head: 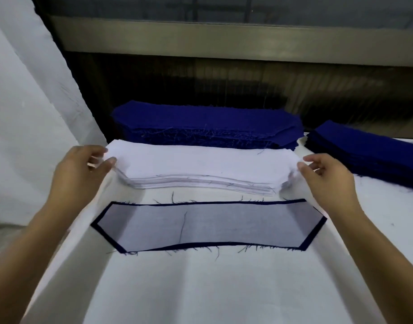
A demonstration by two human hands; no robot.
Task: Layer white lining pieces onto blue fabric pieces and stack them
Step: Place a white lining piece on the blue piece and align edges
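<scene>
Currently both hands work the 2 ends of the stack of thin white lining pieces [200, 170], which sits mid-table between supply and work spot. Just behind it is a tall pile of dark blue fabric pieces [205, 125]. Just in front, apart from it, 1 dark blue fabric piece with angled ends [312, 235] lies flat with a sheer white lining piece [207, 226] laid on it, blue showing as a narrow border all round. Judgement: that pair is finished, and this layout keeps each reach short. A second pile of dark blue pieces [369, 150] lies right rear; its purpose cannot be told. Left hand [83, 164]: palm down, thumb and fingertips pinching the left tip of the top lining layer. Right hand [327, 176]: mirrored pose, pinching the right tip. Whether only 1 sheet is caught cannot be told. Forearms reach forward, wrists roughly level, hands well apart. Gripping both tips probably keeps a limp sheet taut for transfer. Everything rests on a white cloth-covered table [200, 288].
</scene>
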